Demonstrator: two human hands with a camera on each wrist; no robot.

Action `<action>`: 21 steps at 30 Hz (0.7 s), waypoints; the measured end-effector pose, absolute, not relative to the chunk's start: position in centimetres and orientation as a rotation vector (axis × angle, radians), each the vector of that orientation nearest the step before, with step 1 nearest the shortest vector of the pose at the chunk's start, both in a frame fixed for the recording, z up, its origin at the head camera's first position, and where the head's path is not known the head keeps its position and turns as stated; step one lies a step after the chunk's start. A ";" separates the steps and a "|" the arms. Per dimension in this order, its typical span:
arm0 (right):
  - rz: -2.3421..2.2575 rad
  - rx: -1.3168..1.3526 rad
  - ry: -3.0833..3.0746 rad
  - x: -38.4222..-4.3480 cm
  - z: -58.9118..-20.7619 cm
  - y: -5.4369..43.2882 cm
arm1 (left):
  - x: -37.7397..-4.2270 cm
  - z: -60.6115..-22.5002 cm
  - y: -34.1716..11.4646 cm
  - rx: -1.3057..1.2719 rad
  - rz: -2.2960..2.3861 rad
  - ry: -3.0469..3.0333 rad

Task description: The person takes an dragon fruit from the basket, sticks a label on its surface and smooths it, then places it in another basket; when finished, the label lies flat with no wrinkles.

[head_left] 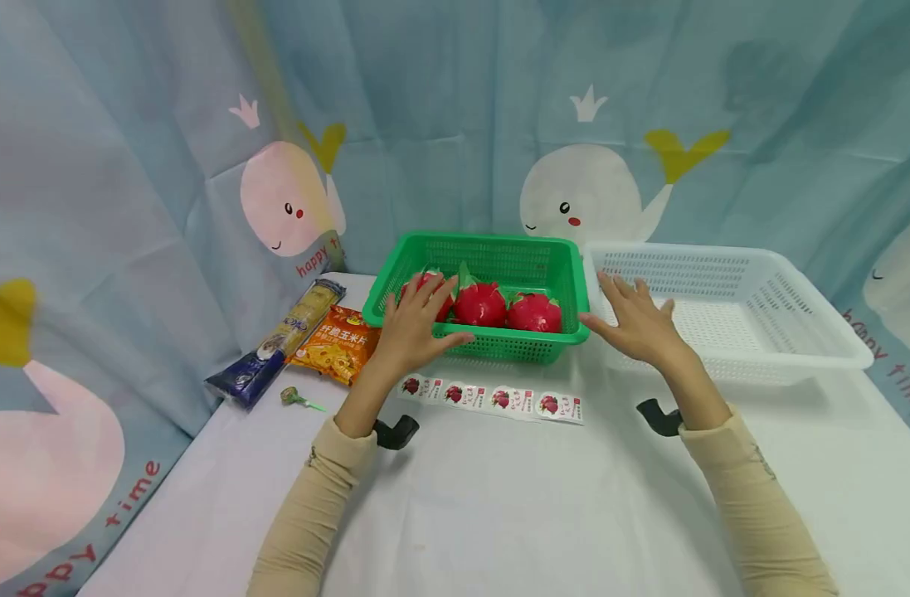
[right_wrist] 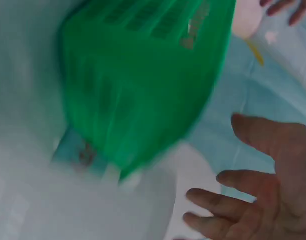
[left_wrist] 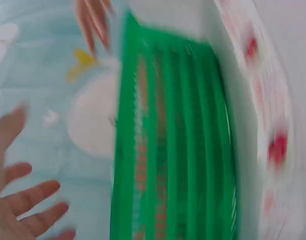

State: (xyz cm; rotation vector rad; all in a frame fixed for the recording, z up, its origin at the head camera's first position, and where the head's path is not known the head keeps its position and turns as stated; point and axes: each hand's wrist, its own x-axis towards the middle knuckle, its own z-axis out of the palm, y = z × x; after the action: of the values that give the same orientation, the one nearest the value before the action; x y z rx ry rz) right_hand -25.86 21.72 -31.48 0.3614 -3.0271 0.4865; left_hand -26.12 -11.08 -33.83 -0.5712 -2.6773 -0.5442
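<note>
A green basket (head_left: pixel 492 336) with dragon fruits (head_left: pixel 481 305) inside stands toward the back of the table. Over its left front corner, fingers spread, hovers my left hand (head_left: pixel 413 330); it partly hides the leftmost fruit. My right hand (head_left: pixel 637 327), also spread, is above the gap between the green basket and a white basket (head_left: pixel 776 371). Neither hand holds anything. The left wrist view catches the spread left fingers beside the blurred green basket wall (left_wrist: pixel 175 135). In the right wrist view, the right hand (right_wrist: pixel 263 190) appears apart from the green basket.
In front of the green basket lies a strip of dragon fruit stickers (head_left: pixel 492 400). To the left are an orange snack bag (head_left: pixel 335 344), a long blue package (head_left: pixel 275 344) and a lollipop (head_left: pixel 299 399). A whale-print curtain (head_left: pixel 455 124) hangs behind the table.
</note>
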 end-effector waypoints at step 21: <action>0.532 0.330 -3.188 -33.5 -34.5 12.4 | -26.6 -38.7 -11.2 -0.087 -2.861 -1.816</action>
State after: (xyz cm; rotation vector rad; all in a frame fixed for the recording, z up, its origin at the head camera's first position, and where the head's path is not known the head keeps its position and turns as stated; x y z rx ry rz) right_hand -33.53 12.39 -34.52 0.3302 -3.1879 0.5316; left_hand -26.64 -11.22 -38.67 -0.0873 -1.8164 -2.8605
